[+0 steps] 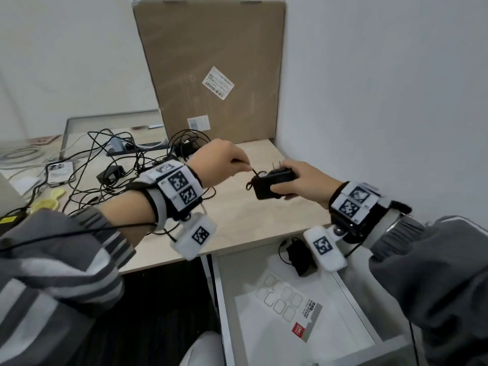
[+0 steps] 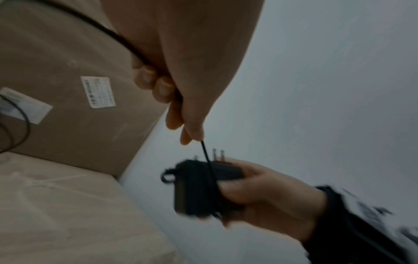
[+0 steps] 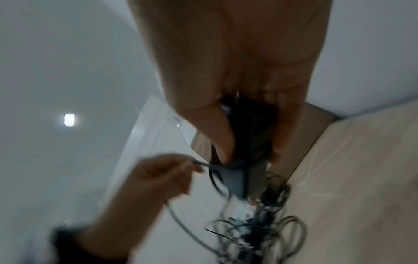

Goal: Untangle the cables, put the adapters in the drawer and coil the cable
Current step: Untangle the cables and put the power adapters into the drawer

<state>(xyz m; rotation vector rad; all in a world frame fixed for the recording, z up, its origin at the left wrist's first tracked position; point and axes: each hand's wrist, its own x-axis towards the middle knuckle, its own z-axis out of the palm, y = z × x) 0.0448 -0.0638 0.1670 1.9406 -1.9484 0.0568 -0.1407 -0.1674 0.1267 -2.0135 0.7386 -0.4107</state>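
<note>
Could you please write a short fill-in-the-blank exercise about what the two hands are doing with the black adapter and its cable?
1. The black adapter is held by the ____ hand.
2. The left hand pinches the thin black ____ that runs to the adapter.
3. A second adapter already lies inside the open ____.
4. Behind the desk, a large ____ box stands against the wall.

Missing words: right; cable; drawer; cardboard

I log: adapter [image 1: 273, 184], matt black plastic, metal prongs; desk [image 1: 237, 223], pale wood-grain laminate; box [image 1: 211, 67], matt brown cardboard.
</note>
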